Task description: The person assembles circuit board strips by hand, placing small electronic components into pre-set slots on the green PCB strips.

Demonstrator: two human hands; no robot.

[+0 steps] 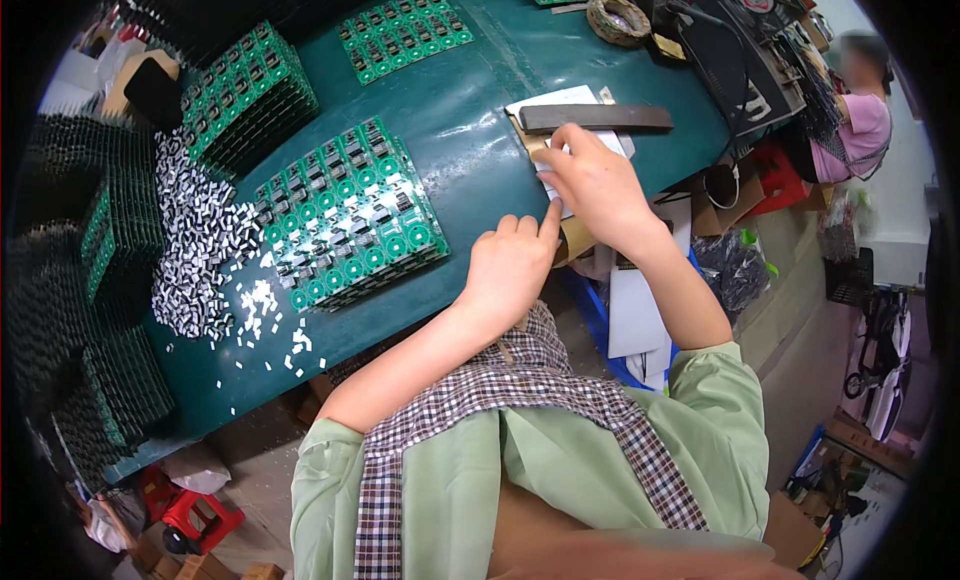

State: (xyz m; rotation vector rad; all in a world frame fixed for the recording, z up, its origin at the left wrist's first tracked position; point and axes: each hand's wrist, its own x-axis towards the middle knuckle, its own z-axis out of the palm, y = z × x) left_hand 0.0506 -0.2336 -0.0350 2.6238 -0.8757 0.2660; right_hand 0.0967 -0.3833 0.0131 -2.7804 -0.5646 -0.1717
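Note:
At the table's near edge, right of centre, my right hand (597, 185) is bent over a white sheet (552, 162), with its thumb and forefinger drawn together. Whatever sits between those fingertips is too small to make out. My left hand (512, 265) is beside it, fingers curled and forefinger reaching to the sheet's near edge; its thumb is hidden. A dark grey bar (630, 118) lies across the sheet's far part. To the left, a stack of green circuit boards (350, 220) rests on the green table (480, 170).
A heap of small black-and-white pieces (195, 250) spreads left of the boards. More stacked boards (245, 95) and a board panel (405, 35) lie farther back. A roll of tape (618, 20) is at the far right. A person in pink (855, 130) sits beyond. Red stools (205, 520) stand below.

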